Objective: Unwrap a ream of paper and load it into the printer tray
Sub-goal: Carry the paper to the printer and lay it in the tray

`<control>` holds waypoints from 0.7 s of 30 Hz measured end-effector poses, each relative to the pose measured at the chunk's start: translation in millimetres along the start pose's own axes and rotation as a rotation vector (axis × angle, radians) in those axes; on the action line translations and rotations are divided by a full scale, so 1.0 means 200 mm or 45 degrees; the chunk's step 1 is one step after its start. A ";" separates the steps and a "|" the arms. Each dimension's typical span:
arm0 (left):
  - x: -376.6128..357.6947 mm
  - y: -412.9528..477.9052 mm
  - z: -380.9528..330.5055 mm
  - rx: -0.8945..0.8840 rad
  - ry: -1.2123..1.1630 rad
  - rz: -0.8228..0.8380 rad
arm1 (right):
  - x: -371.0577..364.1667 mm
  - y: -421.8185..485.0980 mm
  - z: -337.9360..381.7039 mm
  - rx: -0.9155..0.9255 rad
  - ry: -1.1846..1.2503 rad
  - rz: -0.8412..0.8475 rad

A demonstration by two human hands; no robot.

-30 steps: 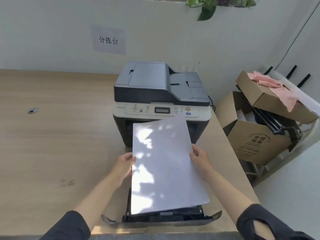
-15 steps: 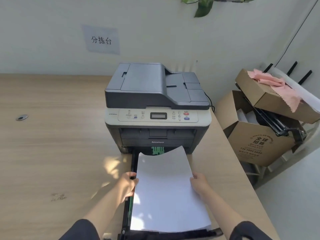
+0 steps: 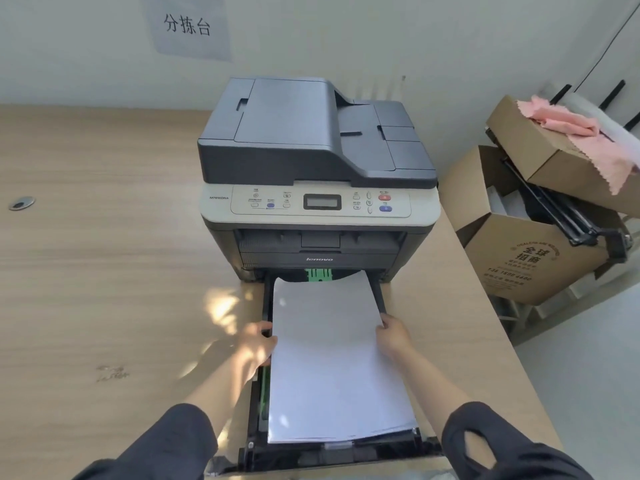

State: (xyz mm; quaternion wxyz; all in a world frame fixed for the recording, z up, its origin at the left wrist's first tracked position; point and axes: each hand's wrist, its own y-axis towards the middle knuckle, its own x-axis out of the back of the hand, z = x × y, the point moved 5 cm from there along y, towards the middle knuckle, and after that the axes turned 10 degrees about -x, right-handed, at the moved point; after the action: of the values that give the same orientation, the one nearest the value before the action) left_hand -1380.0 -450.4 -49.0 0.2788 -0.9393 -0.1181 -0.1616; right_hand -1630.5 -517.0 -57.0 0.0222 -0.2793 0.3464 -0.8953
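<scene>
A grey and black printer (image 3: 317,174) stands on the wooden table, its black paper tray (image 3: 258,434) pulled out toward me. A white stack of paper (image 3: 332,362) lies flat inside the tray, its far edge near the green guide (image 3: 319,274) at the printer's mouth. My left hand (image 3: 254,346) grips the stack's left edge and my right hand (image 3: 393,336) grips its right edge. Both dark sleeves fill the bottom of the view.
The wooden table (image 3: 104,271) stretches to the left, with a round metal grommet (image 3: 21,203). Beyond the table's right edge stand an open cardboard box (image 3: 526,268) and another box (image 3: 554,157) with a pink cloth (image 3: 568,124). A paper sign (image 3: 188,26) hangs on the wall.
The stack was held tilted up in front of the printer; both hands have lowered it flat into the pulled-out tray. My view has moved closer.
</scene>
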 end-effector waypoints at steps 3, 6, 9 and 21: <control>-0.01 0.02 0.02 0.007 0.074 -0.006 | 0.00 0.02 -0.01 0.003 -0.001 -0.008; -0.03 0.03 0.05 0.021 0.061 -0.035 | 0.01 0.00 -0.01 0.050 0.056 -0.026; -0.04 0.03 0.05 -0.033 -0.008 -0.052 | 0.02 -0.04 -0.02 0.117 0.171 -0.062; 0.00 0.07 -0.04 -0.182 0.105 -0.034 | -0.05 0.00 0.06 0.080 0.171 -0.039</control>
State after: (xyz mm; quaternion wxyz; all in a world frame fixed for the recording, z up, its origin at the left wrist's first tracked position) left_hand -1377.8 -465.8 -49.9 0.2133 -0.9477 -0.1073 -0.2119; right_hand -1615.8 -521.9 -53.7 -0.0061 -0.2230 0.3145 -0.9227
